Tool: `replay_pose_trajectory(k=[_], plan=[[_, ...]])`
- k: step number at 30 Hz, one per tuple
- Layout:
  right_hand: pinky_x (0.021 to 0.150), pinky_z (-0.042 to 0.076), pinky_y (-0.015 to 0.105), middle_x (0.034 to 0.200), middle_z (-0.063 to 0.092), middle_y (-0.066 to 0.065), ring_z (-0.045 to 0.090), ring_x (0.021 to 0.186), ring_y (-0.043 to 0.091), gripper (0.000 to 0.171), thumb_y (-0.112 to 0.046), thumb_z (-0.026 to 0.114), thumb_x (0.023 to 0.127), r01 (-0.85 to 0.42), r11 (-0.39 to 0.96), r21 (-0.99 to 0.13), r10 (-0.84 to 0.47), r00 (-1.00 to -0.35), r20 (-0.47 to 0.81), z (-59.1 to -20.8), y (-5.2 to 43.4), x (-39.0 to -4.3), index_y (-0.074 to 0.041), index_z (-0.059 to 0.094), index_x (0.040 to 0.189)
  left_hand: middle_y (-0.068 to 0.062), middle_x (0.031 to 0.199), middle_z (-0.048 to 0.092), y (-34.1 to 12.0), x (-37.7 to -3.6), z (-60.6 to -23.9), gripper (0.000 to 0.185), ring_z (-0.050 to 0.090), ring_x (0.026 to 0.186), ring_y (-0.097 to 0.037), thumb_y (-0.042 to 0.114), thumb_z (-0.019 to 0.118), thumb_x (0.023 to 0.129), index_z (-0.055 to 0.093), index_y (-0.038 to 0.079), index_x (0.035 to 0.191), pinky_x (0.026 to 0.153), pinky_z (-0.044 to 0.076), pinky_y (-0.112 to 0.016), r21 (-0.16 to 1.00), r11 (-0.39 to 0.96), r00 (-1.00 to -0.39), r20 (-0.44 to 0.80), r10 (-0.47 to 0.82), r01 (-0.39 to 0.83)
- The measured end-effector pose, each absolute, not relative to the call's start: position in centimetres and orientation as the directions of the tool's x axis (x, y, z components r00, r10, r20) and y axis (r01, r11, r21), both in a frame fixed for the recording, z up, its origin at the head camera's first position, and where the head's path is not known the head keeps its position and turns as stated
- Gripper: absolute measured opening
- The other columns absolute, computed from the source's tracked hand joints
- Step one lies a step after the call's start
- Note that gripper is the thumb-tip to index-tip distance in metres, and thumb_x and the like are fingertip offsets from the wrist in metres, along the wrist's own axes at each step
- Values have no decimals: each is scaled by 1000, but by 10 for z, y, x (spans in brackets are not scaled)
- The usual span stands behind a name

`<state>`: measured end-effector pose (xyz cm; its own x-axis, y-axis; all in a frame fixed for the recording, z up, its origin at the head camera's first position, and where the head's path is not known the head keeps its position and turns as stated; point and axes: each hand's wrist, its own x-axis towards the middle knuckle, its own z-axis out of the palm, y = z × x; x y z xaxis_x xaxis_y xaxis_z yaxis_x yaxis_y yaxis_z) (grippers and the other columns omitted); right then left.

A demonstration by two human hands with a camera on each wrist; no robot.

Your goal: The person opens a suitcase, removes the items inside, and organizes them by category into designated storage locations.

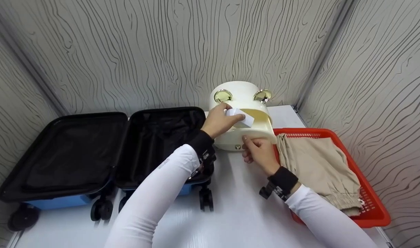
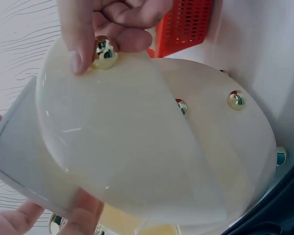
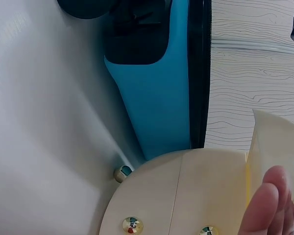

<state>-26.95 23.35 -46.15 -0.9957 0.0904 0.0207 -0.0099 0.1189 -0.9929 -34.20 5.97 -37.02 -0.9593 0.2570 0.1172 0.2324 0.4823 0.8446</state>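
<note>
A cream storage box (image 1: 235, 88) with two round gold discs (image 1: 223, 95) on it stands near the back wall, its upper drawer (image 1: 227, 136) pulled out. My left hand (image 1: 218, 121) grips a small white box (image 1: 247, 121) between thumb and fingers, tilted over the drawer opening. In the left wrist view, part of that white box (image 2: 24, 142) is hidden behind the drawer front. My right hand (image 1: 262, 151) pinches the gold knob (image 2: 105, 55) of the drawer between thumb and curled fingers. Another gold knob (image 1: 237, 147) shows lower on the storage box.
At the left lies an open suitcase (image 1: 75, 155) with black lining, a blue shell and black wheels (image 1: 206, 199). A red basket (image 1: 375, 203) at the right holds folded beige trousers (image 1: 316, 165). Patterned walls (image 1: 182, 51) close off the white table (image 1: 237, 213) at the back and sides.
</note>
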Motion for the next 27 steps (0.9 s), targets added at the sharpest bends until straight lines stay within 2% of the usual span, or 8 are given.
replay_pose_trajectory(k=[4,10,17,23,27], plan=[[47,56,26,59,67,4,63,47,10,41,-25,65,111,-16,119,-993,95,-995,28,-461,233,-270,2,73,81,-7,114,75,62,-345,-373,39,64,97,-19,39,78,92,73,7,114,87,52,-32,831,511,-961,93,261,219],[47,57,26,59,67,3,64,47,10,40,-24,65,111,-6,123,-992,103,-995,19,-461,233,-270,1,74,81,-5,105,74,64,-348,-375,32,63,90,-17,35,72,93,75,6,107,77,48,-27,867,474,-965,28,261,153],[48,57,27,59,68,5,64,48,11,41,-25,65,111,-9,124,-992,103,-994,22,-461,234,-270,3,74,82,-11,123,78,57,-352,-375,39,68,103,-19,31,79,89,80,3,117,86,53,-26,909,400,-955,-12,295,112],[49,57,26,60,68,4,65,48,11,40,-24,65,110,-3,128,-992,103,-995,16,-461,234,-270,2,74,82,-17,132,75,44,-356,-370,46,77,102,-28,25,82,91,76,-3,127,89,63,-34,918,389,-923,-79,377,80],[50,57,26,61,68,4,65,50,12,38,-23,65,110,7,130,-991,110,-994,8,-462,234,-269,2,75,83,-17,140,72,42,-359,-373,54,75,113,-28,24,85,89,74,-3,133,98,60,-34,899,425,-919,-77,387,104]])
